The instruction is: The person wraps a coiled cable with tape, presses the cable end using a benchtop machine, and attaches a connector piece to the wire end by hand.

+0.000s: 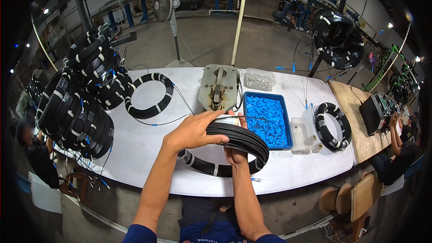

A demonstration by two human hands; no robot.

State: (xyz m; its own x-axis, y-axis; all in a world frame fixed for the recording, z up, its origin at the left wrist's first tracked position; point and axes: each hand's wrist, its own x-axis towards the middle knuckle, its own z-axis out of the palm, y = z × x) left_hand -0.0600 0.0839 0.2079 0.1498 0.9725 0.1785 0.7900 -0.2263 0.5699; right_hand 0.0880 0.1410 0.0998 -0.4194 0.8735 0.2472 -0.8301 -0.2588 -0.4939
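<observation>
Above the table's near edge: left hand is pinching a black cable coil between thumb and fingers; right hand is curling around it from beneath, partly hidden.
Coil status: gripped strands are showing no bands, so work is apparently remaining.
Far edge: metal fixture is standing.
Left end: banded coils are massing, apparently finished.

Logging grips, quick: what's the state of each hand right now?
Left hand: closed, holding the black cable coil, thumb against it.
Right hand: closed, holding the same coil, partly hidden behind it.
</observation>
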